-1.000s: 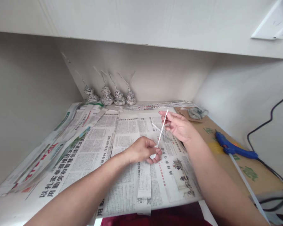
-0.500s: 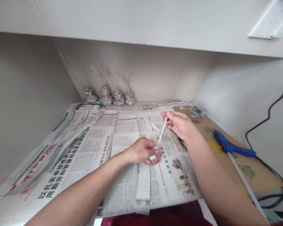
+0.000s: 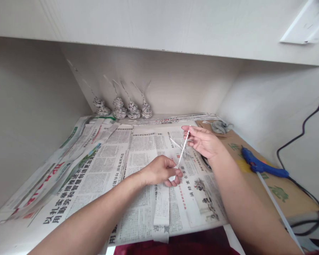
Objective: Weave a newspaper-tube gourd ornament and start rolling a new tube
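A thin rolled newspaper tube (image 3: 183,150) slants between my hands. My right hand (image 3: 202,141) pinches its upper end between thumb and fingertips. Lower and to the left, my left hand (image 3: 162,171) is closed around the bottom of the tube, where it joins a flat newspaper strip (image 3: 162,209). The strip hangs from under my left hand toward the near edge of the table. Part of the strip is hidden behind my left fingers. Beneath both hands lie spread newspaper sheets (image 3: 140,198).
Several gourd-shaped woven paper pieces (image 3: 119,108) stand at the back left. Long rolled paper sticks (image 3: 175,119) lie along the back wall. To the right, a blue glue gun (image 3: 263,165) with a black cord rests on brown cardboard (image 3: 284,202). A shelf edge (image 3: 162,49) overhangs the nook.
The tube's upper tip now pokes slightly above my right fingertips. Both hands stay in nearly the same place.
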`<action>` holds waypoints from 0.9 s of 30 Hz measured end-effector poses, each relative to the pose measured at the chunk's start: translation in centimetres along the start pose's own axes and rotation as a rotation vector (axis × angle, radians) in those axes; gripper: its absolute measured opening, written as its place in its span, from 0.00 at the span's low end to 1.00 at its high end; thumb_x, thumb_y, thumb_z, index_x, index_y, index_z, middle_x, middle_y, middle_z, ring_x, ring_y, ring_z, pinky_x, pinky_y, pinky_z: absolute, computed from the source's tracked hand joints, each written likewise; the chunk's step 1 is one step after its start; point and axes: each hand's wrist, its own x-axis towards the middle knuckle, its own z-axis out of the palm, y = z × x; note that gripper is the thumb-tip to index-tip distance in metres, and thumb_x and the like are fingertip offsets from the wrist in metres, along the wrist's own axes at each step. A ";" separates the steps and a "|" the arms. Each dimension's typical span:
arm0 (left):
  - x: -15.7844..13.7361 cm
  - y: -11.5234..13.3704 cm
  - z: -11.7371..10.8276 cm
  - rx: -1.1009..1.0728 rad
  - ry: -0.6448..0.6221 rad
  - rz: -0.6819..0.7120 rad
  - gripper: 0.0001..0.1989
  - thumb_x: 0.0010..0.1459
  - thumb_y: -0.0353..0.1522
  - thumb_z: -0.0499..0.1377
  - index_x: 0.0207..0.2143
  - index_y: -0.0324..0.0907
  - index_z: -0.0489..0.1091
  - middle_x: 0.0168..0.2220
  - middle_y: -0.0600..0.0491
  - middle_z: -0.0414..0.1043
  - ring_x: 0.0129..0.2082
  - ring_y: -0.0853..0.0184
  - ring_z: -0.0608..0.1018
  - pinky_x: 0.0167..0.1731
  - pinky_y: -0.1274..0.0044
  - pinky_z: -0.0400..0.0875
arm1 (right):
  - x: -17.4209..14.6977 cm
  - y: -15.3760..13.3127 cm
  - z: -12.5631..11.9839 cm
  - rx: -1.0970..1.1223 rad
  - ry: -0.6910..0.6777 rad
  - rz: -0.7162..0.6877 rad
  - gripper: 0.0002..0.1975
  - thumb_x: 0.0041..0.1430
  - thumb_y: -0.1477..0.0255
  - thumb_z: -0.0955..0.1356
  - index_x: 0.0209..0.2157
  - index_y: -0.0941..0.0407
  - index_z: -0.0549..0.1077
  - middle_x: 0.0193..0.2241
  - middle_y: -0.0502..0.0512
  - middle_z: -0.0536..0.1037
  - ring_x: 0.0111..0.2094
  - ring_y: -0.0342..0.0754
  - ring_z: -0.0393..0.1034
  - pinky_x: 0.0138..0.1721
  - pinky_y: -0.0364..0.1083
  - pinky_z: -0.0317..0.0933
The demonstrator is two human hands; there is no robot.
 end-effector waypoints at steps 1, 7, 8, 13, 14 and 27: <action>0.0 0.0 0.0 0.001 0.002 -0.002 0.14 0.55 0.39 0.61 0.32 0.34 0.74 0.28 0.49 0.74 0.28 0.69 0.76 0.28 0.77 0.72 | 0.1 0.0 0.1 -0.001 0.025 -0.002 0.12 0.45 0.66 0.77 0.33 0.56 0.81 0.26 0.52 0.76 0.26 0.41 0.65 0.21 0.41 0.53; 0.1 -0.2 0.0 -0.002 -0.011 0.014 0.16 0.54 0.41 0.61 0.32 0.35 0.74 0.28 0.49 0.74 0.28 0.70 0.76 0.28 0.77 0.73 | 0.5 0.2 0.3 0.064 0.106 0.000 0.15 0.35 0.66 0.80 0.25 0.56 0.77 0.23 0.50 0.73 0.23 0.40 0.62 0.19 0.40 0.49; 0.1 -0.3 0.0 -0.005 -0.015 0.019 0.16 0.54 0.41 0.61 0.32 0.35 0.75 0.28 0.49 0.74 0.28 0.70 0.76 0.28 0.77 0.73 | 0.6 0.2 0.3 0.078 0.113 -0.009 0.16 0.35 0.65 0.80 0.23 0.56 0.75 0.22 0.49 0.72 0.23 0.40 0.62 0.18 0.40 0.49; 0.1 -0.3 0.1 0.009 -0.012 0.014 0.17 0.53 0.42 0.62 0.32 0.35 0.75 0.28 0.49 0.75 0.28 0.69 0.77 0.28 0.77 0.72 | 1.6 1.1 -1.0 -0.092 0.247 -0.125 0.22 0.41 0.50 0.75 0.25 0.54 0.73 0.23 0.50 0.71 0.23 0.42 0.63 0.19 0.41 0.50; 0.1 -0.3 0.1 0.012 -0.008 0.014 0.17 0.54 0.42 0.62 0.33 0.35 0.75 0.28 0.49 0.75 0.28 0.68 0.77 0.28 0.77 0.72 | 1.9 1.5 -1.4 -0.211 0.307 -0.153 0.23 0.43 0.48 0.73 0.26 0.55 0.74 0.24 0.51 0.72 0.23 0.42 0.64 0.19 0.41 0.51; -0.1 0.1 -0.1 0.000 0.007 0.052 0.17 0.53 0.42 0.62 0.32 0.34 0.74 0.28 0.48 0.75 0.28 0.69 0.77 0.27 0.78 0.71 | 4.5 -1.6 -11.6 -1.271 0.810 -0.120 0.14 0.52 0.74 0.70 0.42 0.63 0.75 0.46 0.72 0.73 0.52 0.60 0.66 0.49 0.53 0.55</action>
